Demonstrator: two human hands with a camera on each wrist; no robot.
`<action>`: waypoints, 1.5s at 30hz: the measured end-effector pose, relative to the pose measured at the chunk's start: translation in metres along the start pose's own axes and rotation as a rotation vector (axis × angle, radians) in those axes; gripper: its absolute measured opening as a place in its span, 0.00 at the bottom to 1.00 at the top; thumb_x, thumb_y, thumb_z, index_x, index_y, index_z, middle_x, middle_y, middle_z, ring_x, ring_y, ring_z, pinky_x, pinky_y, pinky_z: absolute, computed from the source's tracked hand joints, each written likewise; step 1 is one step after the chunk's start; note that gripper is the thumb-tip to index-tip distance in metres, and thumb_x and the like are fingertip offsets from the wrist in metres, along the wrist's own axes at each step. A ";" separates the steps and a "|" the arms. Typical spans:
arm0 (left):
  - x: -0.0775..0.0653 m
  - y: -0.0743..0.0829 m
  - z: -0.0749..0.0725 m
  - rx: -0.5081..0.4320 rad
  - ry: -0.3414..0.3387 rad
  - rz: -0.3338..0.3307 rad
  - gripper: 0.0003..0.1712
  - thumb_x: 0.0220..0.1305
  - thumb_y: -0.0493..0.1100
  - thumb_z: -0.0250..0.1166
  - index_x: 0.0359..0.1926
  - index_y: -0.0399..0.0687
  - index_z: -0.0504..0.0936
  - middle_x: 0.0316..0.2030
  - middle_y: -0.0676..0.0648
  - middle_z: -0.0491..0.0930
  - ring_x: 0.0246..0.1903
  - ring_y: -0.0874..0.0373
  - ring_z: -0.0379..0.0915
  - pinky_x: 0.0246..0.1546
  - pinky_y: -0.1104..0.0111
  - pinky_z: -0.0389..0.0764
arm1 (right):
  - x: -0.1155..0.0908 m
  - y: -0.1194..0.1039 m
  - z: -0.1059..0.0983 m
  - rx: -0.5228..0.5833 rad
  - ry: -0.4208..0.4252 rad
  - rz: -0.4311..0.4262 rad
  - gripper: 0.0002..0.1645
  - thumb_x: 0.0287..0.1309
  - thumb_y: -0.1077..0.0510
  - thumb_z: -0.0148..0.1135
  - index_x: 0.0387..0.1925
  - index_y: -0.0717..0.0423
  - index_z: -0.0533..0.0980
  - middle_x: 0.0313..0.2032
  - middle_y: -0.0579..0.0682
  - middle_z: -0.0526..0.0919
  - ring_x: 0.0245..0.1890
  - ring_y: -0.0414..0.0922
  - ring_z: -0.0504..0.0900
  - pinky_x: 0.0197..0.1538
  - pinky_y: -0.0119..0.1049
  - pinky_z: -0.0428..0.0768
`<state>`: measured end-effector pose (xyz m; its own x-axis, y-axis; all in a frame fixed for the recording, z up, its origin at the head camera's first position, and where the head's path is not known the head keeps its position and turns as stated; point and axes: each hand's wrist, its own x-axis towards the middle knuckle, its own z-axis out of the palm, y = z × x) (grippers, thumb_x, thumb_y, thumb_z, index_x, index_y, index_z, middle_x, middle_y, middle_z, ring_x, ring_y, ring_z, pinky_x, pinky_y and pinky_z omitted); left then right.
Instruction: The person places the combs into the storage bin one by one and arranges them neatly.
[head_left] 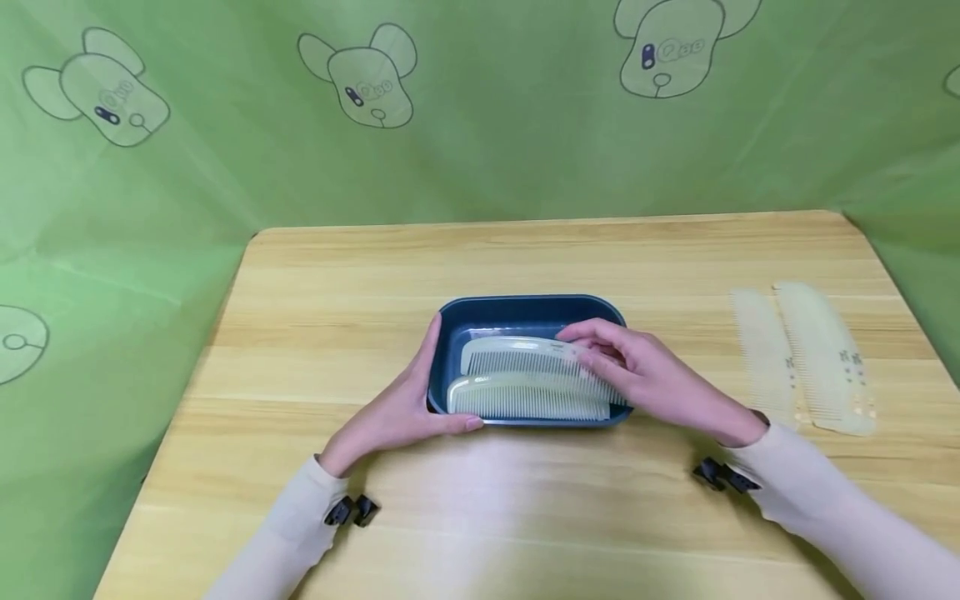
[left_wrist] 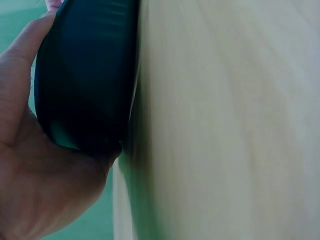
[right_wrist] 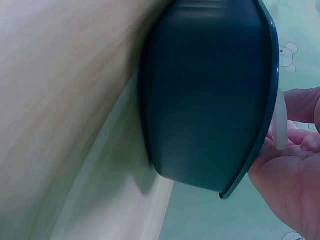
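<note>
A dark blue rectangular tub (head_left: pixel 517 307) sits on the table, its long side facing me. My left hand (head_left: pixel 401 408) grips its left end, thumb along the front rim; the left wrist view shows the palm against the tub's end wall (left_wrist: pixel 85 75). Inside, a pale translucent comb (head_left: pixel 528 402) lies along the front, teeth down. Just behind it is a second pale comb (head_left: pixel 510 344), whose right end my right hand (head_left: pixel 641 367) pinches between thumb and fingers. In the right wrist view this comb's edge (right_wrist: pixel 281 122) rises above the rim. The tub's floor is partly hidden.
Two more pale combs, one narrower (head_left: pixel 763 350) and one wider (head_left: pixel 821 358), lie side by side on the wooden table (head_left: pixel 480 517) at the right. Green printed cloth (head_left: pixel 510 150) hangs behind the table and at both sides.
</note>
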<state>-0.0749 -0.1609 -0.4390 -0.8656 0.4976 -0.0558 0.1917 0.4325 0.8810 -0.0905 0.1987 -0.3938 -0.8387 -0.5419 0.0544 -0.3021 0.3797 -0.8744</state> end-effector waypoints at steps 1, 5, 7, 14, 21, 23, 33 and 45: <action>0.000 0.000 0.000 -0.003 0.001 0.002 0.84 0.58 0.58 0.85 0.87 0.73 0.23 0.87 0.57 0.33 0.84 0.56 0.37 0.80 0.47 0.51 | 0.001 -0.001 0.000 0.001 -0.008 0.004 0.18 0.83 0.63 0.58 0.67 0.52 0.80 0.46 0.49 0.86 0.38 0.47 0.80 0.38 0.34 0.81; 0.001 -0.001 0.000 -0.011 0.000 0.019 0.84 0.58 0.59 0.86 0.86 0.76 0.22 0.87 0.57 0.34 0.84 0.56 0.39 0.80 0.46 0.52 | 0.006 -0.004 0.001 -0.001 -0.033 0.027 0.18 0.84 0.62 0.58 0.68 0.53 0.79 0.51 0.49 0.87 0.43 0.48 0.82 0.43 0.34 0.82; 0.003 0.000 -0.001 -0.013 -0.003 0.030 0.84 0.58 0.59 0.86 0.86 0.75 0.22 0.87 0.57 0.34 0.84 0.56 0.39 0.80 0.46 0.52 | 0.007 -0.005 0.002 -0.004 -0.041 0.039 0.18 0.84 0.62 0.57 0.68 0.53 0.79 0.52 0.49 0.86 0.44 0.49 0.82 0.44 0.35 0.82; 0.003 0.000 -0.002 -0.014 -0.010 0.020 0.85 0.58 0.52 0.86 0.87 0.71 0.22 0.87 0.54 0.35 0.84 0.55 0.40 0.80 0.47 0.52 | 0.012 -0.006 0.010 -0.040 -0.084 0.038 0.15 0.84 0.60 0.58 0.65 0.50 0.80 0.42 0.48 0.83 0.39 0.48 0.78 0.40 0.36 0.78; -0.001 0.029 -0.007 -0.066 -0.035 -0.032 0.82 0.61 0.43 0.84 0.88 0.52 0.23 0.88 0.44 0.32 0.85 0.45 0.37 0.80 0.44 0.49 | 0.018 -0.001 0.017 -0.080 -0.123 -0.027 0.13 0.83 0.63 0.59 0.61 0.52 0.82 0.38 0.44 0.80 0.36 0.44 0.76 0.40 0.36 0.77; -0.003 0.039 -0.009 -0.080 -0.041 -0.044 0.81 0.61 0.42 0.83 0.88 0.49 0.23 0.88 0.41 0.33 0.85 0.43 0.38 0.80 0.44 0.49 | 0.019 0.000 0.018 -0.089 -0.130 -0.034 0.13 0.82 0.63 0.60 0.60 0.53 0.82 0.38 0.44 0.81 0.37 0.44 0.77 0.40 0.36 0.77; -0.005 0.044 -0.009 -0.098 -0.039 -0.030 0.81 0.61 0.43 0.83 0.88 0.50 0.25 0.87 0.38 0.36 0.84 0.39 0.44 0.79 0.42 0.52 | 0.017 -0.002 0.027 -0.156 -0.128 -0.047 0.11 0.81 0.63 0.61 0.59 0.53 0.82 0.36 0.41 0.80 0.38 0.43 0.77 0.42 0.37 0.76; 0.000 0.002 -0.002 -0.039 -0.008 0.000 0.84 0.58 0.53 0.86 0.87 0.72 0.22 0.88 0.53 0.35 0.83 0.52 0.45 0.79 0.47 0.55 | 0.020 -0.004 0.036 -0.329 -0.141 -0.058 0.14 0.79 0.65 0.61 0.60 0.55 0.81 0.54 0.48 0.85 0.54 0.48 0.80 0.60 0.53 0.79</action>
<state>-0.0755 -0.1617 -0.4357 -0.8620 0.5035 -0.0594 0.1734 0.4029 0.8987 -0.0895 0.1597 -0.4066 -0.7522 -0.6588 0.0120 -0.4958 0.5540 -0.6688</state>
